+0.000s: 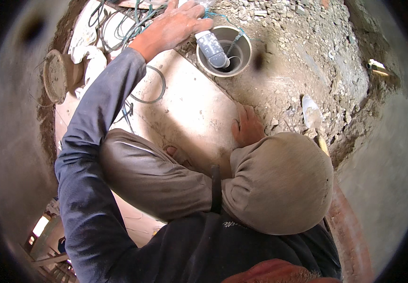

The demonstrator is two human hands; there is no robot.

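Note:
At the top of the view, my left hand [178,26] is closed around the upper end of a grey-and-white cylinder [212,49], smeared with pale specks. Its exact kind cannot be made out. The cylinder tilts down, its dark grey rounded end inside the mouth of a round grey pipe or pail [248,54]. A teal cord [235,40] hangs over that rim into the dark inside. Beside my right knee, my right hand [248,126] lies with fingers apart on the edge of a pale flat slab [190,94], holding nothing.
A trowel [312,113] lies on the rubble [303,56] to the right. Tangled dark green cord [135,28] and a white cloth [92,59] are at the upper left, near a round dirt-crusted container [55,78]. Bare grey walls [378,188] stand on both sides.

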